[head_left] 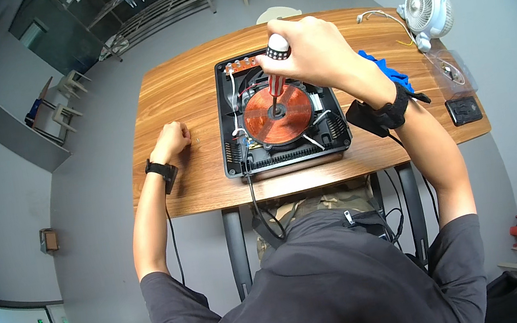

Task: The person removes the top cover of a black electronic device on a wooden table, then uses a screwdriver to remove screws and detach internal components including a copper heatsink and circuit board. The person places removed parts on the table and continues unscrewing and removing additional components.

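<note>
Screwdriver (276,85), apparently centred on coil (263,125).

The screwdriver (276,84) is striped red and white, with white dots on black; the coil (260,120) is coppery orange, the case (226,99) around it black; the tabletop (181,99) is brown with darker grain; at far right, the fan (424,4) is bluish white, the cloth (387,69) bright blue; near, the shirt (337,271) is dark grey, the trousers (332,201) camouflage-patterned.

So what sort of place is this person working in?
Probably a workshop or workroom: an opened black appliance with a copper-coloured coil lies on a wooden table, the right hand holds a screwdriver over the coil, and a metal rack stands in the background.
</note>
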Demonstrator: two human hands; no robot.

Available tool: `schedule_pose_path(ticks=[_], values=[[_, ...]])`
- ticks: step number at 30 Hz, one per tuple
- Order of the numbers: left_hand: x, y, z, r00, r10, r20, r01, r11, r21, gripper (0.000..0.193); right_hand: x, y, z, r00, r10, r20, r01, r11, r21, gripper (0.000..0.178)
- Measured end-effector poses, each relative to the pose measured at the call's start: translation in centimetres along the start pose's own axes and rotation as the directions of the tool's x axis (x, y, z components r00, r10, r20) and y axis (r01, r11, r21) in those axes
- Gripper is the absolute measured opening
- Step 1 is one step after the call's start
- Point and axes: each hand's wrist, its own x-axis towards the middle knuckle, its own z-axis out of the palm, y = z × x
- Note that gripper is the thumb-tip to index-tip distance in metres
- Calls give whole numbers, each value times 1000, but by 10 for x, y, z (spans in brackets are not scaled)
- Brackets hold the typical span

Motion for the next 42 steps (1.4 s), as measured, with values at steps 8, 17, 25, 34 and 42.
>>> schedule_pose_path(ticks=[8,17,25,34,42], values=[[0,-7,2,999,36,6,-36,996,-78,14,-4,34,-22,980,189,-68,-175,970,170,42],[-4,16,-30,997,-11,-77,2,993,-119,23,7,95,-86,898,406,169,-366,903,-225,41],[0,49,-25,997,78,-19,-80,988,-134,26,-27,187,-5,577,591,564,-366,804,-469,51],[-19,55,-20,992,107,-62,-117,975,-187,27,-29,195,42,438,692,574,-485,719,-497,52],[-37,107,-17,930,306,-205,-343,921,-182,26,-57,201,69,604,659,448,-417,741,-527,54]])
